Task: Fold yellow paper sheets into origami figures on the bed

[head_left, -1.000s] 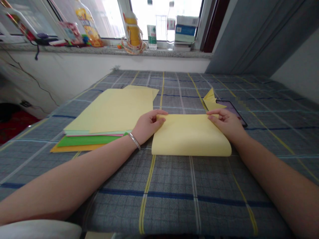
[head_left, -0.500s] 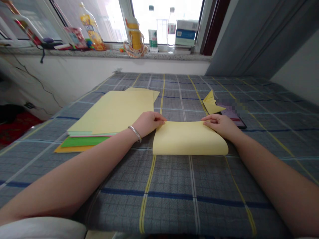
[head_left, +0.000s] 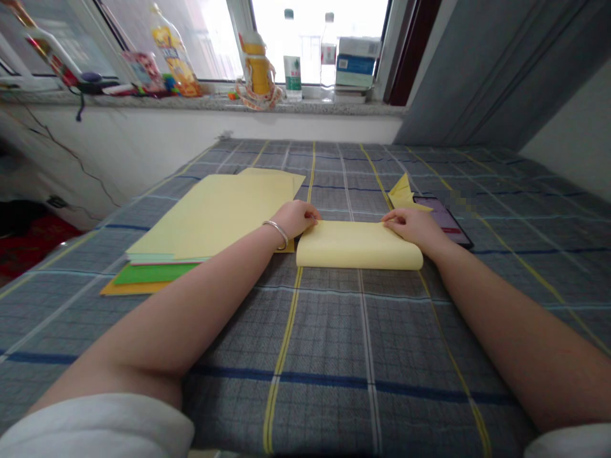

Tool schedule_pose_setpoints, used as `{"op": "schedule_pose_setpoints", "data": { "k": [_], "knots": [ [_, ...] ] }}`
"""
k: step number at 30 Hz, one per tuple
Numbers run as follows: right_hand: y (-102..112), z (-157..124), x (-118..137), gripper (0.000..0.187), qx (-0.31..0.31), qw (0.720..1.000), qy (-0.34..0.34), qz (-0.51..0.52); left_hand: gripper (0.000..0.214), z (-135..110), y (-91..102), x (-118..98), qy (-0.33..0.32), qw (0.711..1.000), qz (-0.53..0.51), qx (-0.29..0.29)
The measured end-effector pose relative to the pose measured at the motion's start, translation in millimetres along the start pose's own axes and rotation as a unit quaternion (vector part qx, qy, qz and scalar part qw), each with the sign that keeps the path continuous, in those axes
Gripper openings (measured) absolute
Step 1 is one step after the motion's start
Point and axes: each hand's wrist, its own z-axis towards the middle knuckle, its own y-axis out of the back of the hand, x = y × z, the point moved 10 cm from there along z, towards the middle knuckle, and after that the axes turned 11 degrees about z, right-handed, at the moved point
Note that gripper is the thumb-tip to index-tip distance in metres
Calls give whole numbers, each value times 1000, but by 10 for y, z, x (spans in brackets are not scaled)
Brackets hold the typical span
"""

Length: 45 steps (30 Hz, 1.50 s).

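**Two hands on a doubled yellow sheet**

The work at this point is folding. The folded pale yellow sheet (head_left: 358,247) lies doubled over at centre frame, its near edge a soft, rounded bend with no sharp crease. The left hand (head_left: 296,218) and the right hand (head_left: 413,228) both rest at its far edge, part-curled with the fingers over the paper; I cannot tell whether they pinch it or only press. A silver bangle (head_left: 277,229) circles the left wrist.

To the left lies a stack of paper: pale yellow sheets (head_left: 224,213) on top, with a green sheet (head_left: 153,273) and an orange sheet (head_left: 128,288) showing beneath. At the upper right, a small folded yellow paper piece (head_left: 402,194) sits just beside a smartphone (head_left: 443,216).

Everything rests on a checked grey cloth (head_left: 329,337) striped in yellow, white and blue. Beyond it, a speckled stone windowsill (head_left: 205,103) holds bottles and boxes, a grey curtain (head_left: 477,70) hangs at the upper right, and a cracked white wall (head_left: 71,149) runs along the left.
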Motion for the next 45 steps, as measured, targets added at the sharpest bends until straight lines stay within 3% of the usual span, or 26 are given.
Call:
{"op": "schedule_pose_setpoints", "data": {
  "k": [11,16,20,27,34,38,45],
  "knots": [
    [-35,-4,-23,21,11,1000,-7,5,25,-160,-14,-302,-69,987,141,-27],
    [-24,-7,-15,21,5,1000,-11,-2,29,-257,-23,-619,-186,949,243,-73],
    [-10,-23,11,20,3,1000,-24,-8,34,-321,-164,-780,-278,924,263,-15],
    [-5,-26,17,20,1,1000,-27,-13,40,-336,-233,-805,-316,909,270,17],
    [-3,-20,4,21,-3,1000,-24,-18,43,-268,-235,-764,-269,948,169,32],
    [-4,-23,-20,22,-1,1000,-24,-9,43,-352,-234,-865,-247,952,176,41],
    [-20,-26,-36,22,-1,1000,-11,8,78,-552,-361,-938,-161,959,225,59]
  ]
}}
